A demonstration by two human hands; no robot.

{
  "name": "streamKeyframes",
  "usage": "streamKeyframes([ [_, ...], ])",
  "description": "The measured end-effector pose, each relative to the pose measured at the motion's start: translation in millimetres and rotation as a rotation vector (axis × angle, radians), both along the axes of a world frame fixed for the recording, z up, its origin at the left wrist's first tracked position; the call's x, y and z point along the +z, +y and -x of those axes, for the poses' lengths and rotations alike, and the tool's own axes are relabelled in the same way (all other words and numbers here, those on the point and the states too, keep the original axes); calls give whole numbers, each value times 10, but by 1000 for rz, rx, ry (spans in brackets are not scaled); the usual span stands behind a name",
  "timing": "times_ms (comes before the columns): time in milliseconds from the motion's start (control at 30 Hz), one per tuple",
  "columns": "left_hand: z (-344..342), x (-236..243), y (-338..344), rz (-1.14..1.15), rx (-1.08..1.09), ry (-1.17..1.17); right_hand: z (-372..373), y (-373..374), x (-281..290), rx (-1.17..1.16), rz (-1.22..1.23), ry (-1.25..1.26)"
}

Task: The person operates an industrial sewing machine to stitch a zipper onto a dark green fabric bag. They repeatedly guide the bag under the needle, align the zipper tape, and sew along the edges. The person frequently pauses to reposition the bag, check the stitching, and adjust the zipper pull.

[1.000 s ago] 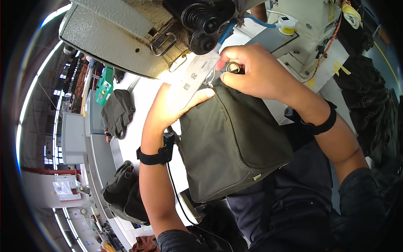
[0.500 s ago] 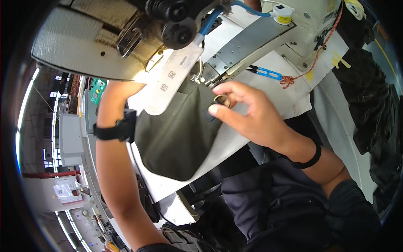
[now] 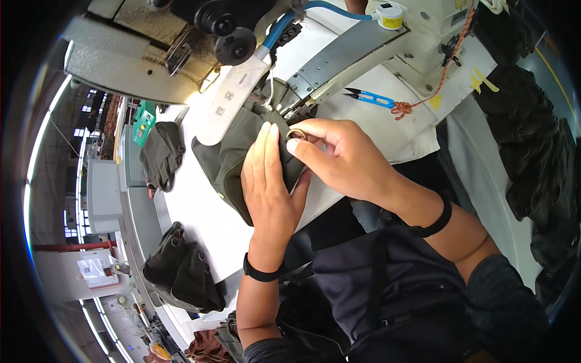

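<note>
A dark olive fabric piece (image 3: 227, 154) lies on the white sewing table, its far corner at the sewing machine's (image 3: 121, 60) stitching area. Flat on the cloth rests my left hand (image 3: 266, 178), its fingers stretched out side by side and its thumb set apart. My right hand (image 3: 345, 154) pinches a brass-coloured metal ring (image 3: 296, 134) between thumb and forefinger, at the right edge of the fabric. A pale elongated plate (image 3: 221, 109) of the machine hides part of the cloth. Just where the needle meets the fabric cannot be made out.
Blue thread snips (image 3: 372, 98) on an orange cord lie beyond my right hand. A small white round container (image 3: 389, 17) sits on the machine bed. Olive fabric pieces (image 3: 162, 154) and a bag-like bundle (image 3: 181, 269) are at left. Dark cloth (image 3: 517, 139) is heaped at right.
My left hand has come from behind the machine head onto the fabric, whose left part is now folded. My right hand keeps its pinch on the ring. The view has shifted slightly.
</note>
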State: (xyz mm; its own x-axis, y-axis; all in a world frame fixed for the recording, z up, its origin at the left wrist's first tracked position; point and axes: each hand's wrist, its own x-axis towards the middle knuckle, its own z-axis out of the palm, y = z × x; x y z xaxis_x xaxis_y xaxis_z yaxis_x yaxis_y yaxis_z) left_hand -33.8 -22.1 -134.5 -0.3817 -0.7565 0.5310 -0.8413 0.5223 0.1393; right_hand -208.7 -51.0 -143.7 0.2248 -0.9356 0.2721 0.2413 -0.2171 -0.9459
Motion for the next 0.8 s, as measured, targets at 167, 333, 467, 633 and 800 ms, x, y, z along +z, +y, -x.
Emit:
streamKeyframes([
  [167,69,181,-20,-18,16,-33,100,2,94,-25,-64,-22],
  [333,-33,216,-27,-55,21,-45,140,-173,203,66,-299,-82],
  [467,-34,237,-16,-66,28,-65,120,-340,317,19,-201,118],
  [633,-10,249,-14,-40,50,-124,-27,-366,202,-98,-162,85],
  [800,29,241,11,-22,81,-151,13,-281,58,-28,-237,-9],
])
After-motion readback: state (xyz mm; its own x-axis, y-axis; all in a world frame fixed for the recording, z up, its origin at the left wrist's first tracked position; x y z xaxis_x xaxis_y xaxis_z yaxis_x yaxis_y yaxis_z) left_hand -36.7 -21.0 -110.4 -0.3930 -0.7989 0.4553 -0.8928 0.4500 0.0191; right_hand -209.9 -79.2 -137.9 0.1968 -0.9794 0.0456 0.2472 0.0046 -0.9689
